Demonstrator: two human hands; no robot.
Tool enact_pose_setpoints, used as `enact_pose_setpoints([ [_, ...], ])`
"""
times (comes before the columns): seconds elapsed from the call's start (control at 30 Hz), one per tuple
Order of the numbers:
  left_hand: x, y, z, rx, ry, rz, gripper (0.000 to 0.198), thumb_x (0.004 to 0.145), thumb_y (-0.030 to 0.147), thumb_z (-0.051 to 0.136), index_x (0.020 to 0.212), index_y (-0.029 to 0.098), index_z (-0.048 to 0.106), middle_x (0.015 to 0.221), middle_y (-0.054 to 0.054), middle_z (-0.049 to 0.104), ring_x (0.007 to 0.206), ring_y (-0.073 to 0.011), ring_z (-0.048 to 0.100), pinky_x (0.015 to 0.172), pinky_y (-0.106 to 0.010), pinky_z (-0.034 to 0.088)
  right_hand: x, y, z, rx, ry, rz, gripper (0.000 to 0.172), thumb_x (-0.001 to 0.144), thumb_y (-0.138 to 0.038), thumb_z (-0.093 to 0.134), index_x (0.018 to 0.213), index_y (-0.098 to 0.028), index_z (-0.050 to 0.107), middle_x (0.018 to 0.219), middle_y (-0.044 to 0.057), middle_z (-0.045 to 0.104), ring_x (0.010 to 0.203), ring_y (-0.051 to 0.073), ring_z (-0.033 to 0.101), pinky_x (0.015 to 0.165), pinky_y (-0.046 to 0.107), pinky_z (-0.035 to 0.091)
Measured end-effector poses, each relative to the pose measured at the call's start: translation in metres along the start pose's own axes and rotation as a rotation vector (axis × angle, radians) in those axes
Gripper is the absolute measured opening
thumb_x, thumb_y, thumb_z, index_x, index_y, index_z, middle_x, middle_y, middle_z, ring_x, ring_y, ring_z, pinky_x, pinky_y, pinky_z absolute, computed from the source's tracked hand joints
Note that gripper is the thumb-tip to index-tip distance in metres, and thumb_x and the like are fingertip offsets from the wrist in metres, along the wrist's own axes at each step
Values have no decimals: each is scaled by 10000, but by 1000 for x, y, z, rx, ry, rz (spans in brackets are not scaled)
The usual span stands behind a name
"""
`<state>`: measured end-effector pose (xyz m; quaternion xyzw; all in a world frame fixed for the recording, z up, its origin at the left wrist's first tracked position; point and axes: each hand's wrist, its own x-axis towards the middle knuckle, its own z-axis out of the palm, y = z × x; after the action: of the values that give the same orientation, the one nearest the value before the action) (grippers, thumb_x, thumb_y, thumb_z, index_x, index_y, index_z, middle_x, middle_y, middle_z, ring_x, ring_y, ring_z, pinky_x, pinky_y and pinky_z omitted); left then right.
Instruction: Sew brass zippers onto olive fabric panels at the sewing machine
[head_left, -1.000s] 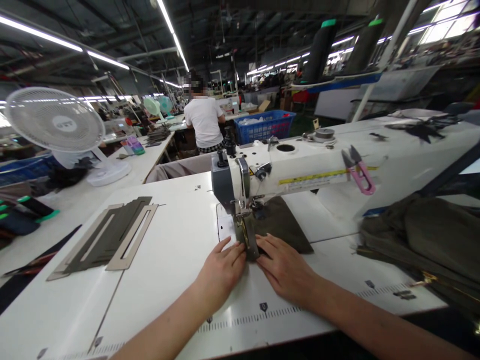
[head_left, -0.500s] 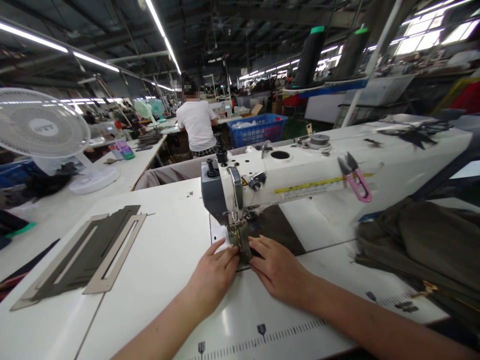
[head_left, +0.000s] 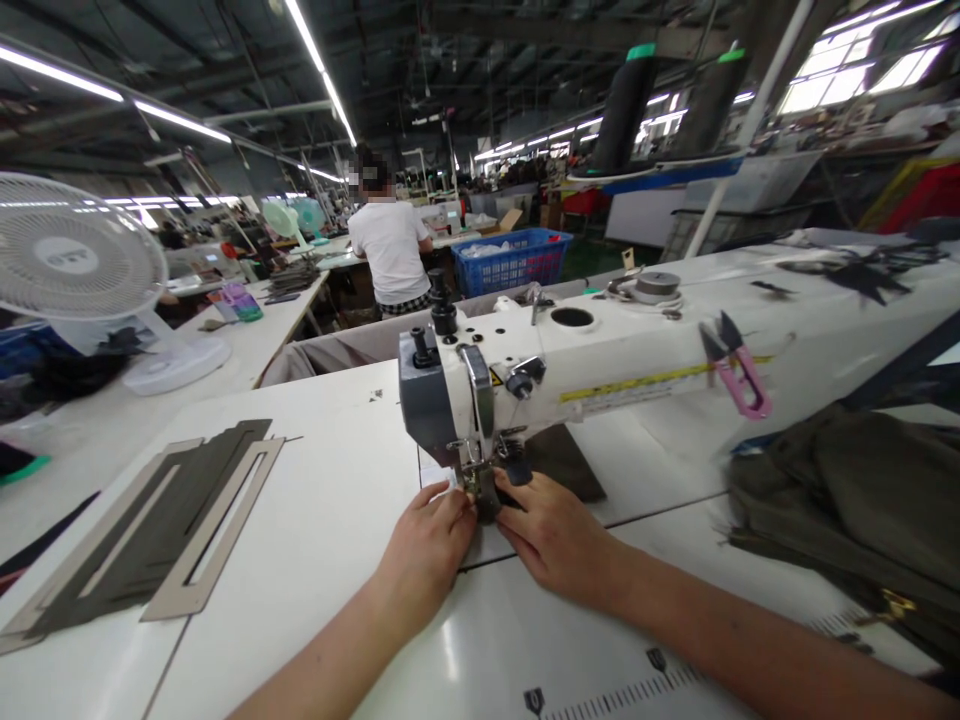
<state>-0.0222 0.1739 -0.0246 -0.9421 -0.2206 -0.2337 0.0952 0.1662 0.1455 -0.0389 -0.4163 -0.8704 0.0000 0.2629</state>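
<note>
My left hand (head_left: 427, 545) and my right hand (head_left: 551, 535) lie on the white table on either side of the presser foot of a white sewing machine (head_left: 570, 375). Both press a small dark olive fabric piece (head_left: 564, 462) that runs under the needle. The fingers of both hands are stretched out and held together, their tips touching the fabric's near end just in front of the foot. Most of the fabric lies behind the needle, partly hidden by the machine head.
Grey slotted templates (head_left: 161, 535) lie stacked at the left. A heap of olive fabric (head_left: 847, 500) sits at the right. Pink thread snips (head_left: 739, 375) hang on the machine arm. A white fan (head_left: 82, 270) stands far left. A person in a white shirt (head_left: 390, 250) works beyond, near a blue basket (head_left: 514, 262).
Both hands have slid forward toward the needle with the fabric, and less of the piece shows in front of the foot. The view has dropped and moved closer.
</note>
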Motion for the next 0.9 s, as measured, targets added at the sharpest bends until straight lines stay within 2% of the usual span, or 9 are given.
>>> enact_pose_setpoints([
  [0.13, 0, -5, 6, -32, 23, -43, 211, 866, 111, 372, 936, 112, 571, 880, -109, 600, 836, -201, 593, 807, -359, 505, 2, 4, 3, 28, 33, 12, 236, 806, -113, 450, 980, -166, 600, 1064, 114, 567, 1074, 240, 469, 937, 417, 387],
  [0.23, 0, -6, 7, -71, 26, -87, 199, 865, 128, 393, 953, 120, 570, 875, -102, 594, 844, -206, 579, 788, -355, 509, 2, 5, 3, 36, 63, 13, 211, 810, -120, 447, 948, -154, 602, 1048, 116, 576, 1042, 235, 494, 919, 410, 408],
  [0.37, -3, -4, 6, -73, 50, -219, 192, 866, 149, 422, 949, 148, 595, 936, -109, 590, 871, -212, 571, 762, -367, 517, 2, 2, 2, -56, 251, 26, 175, 849, -181, 454, 799, -166, 621, 884, 102, 618, 900, 225, 554, 831, 401, 463],
  [0.43, -5, -3, 7, -49, 75, -251, 182, 867, 164, 439, 936, 159, 608, 1010, -113, 594, 907, -220, 578, 798, -393, 509, 3, 1, 5, -106, 302, 28, 166, 854, -212, 473, 896, -158, 625, 932, 114, 630, 941, 245, 558, 857, 430, 458],
  [0.53, -8, -4, 12, -57, 73, -219, 187, 879, 157, 429, 923, 173, 611, 1013, -80, 633, 963, -207, 590, 879, -403, 474, 6, 2, 13, -84, 227, 49, 242, 847, -166, 474, 1062, -119, 576, 1024, 132, 635, 986, 245, 573, 885, 413, 465],
  [0.67, -7, -9, 18, -58, 86, -191, 179, 893, 169, 427, 887, 175, 606, 967, -54, 663, 936, -182, 612, 892, -387, 457, 11, 6, 18, -61, 119, 67, 216, 804, -104, 523, 1005, -103, 602, 1014, 138, 649, 946, 249, 604, 840, 380, 497],
  [0.9, -3, -10, 22, -22, 94, -216, 150, 874, 164, 467, 829, 175, 610, 910, -50, 669, 872, -163, 625, 868, -362, 461, 14, 9, 16, -47, 105, 88, 197, 817, -130, 511, 988, -117, 609, 989, 132, 655, 938, 238, 608, 821, 366, 498],
])
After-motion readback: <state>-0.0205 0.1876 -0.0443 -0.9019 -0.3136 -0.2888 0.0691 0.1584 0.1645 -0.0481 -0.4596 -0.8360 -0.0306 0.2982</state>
